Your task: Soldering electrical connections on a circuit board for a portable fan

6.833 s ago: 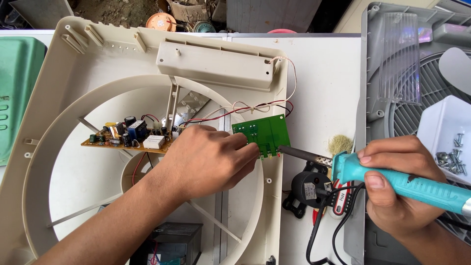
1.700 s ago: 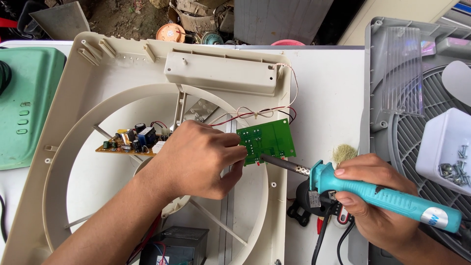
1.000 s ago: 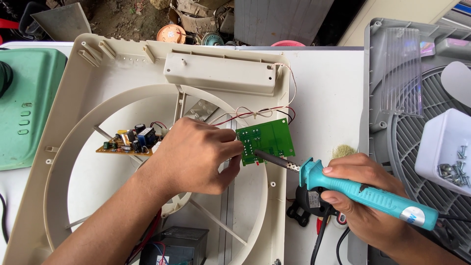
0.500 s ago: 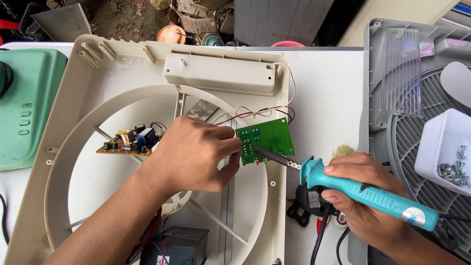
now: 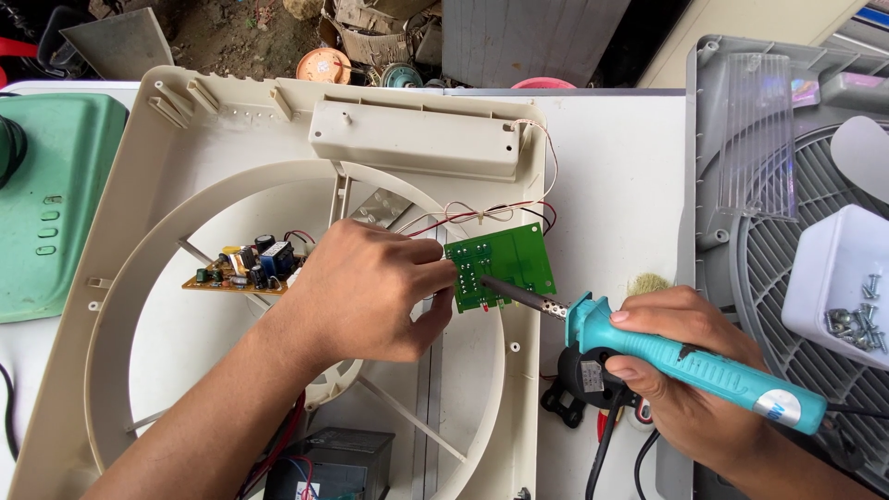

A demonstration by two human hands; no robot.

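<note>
On white table (image 5: 611, 185), soldering iron (image 5: 685, 361) points upper-left at green board (image 5: 505, 264).

a small green circuit board (image 5: 505, 264), tilted over the cream frame, meets a teal soldering iron's (image 5: 690, 361) tip.

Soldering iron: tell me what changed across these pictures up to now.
The right hand carried the soldering iron leftward until its tip touched the green board; earlier it lay off the board's right edge. The left hand kept pinching the board's left edge over the fan frame. Nothing was let go.
</note>
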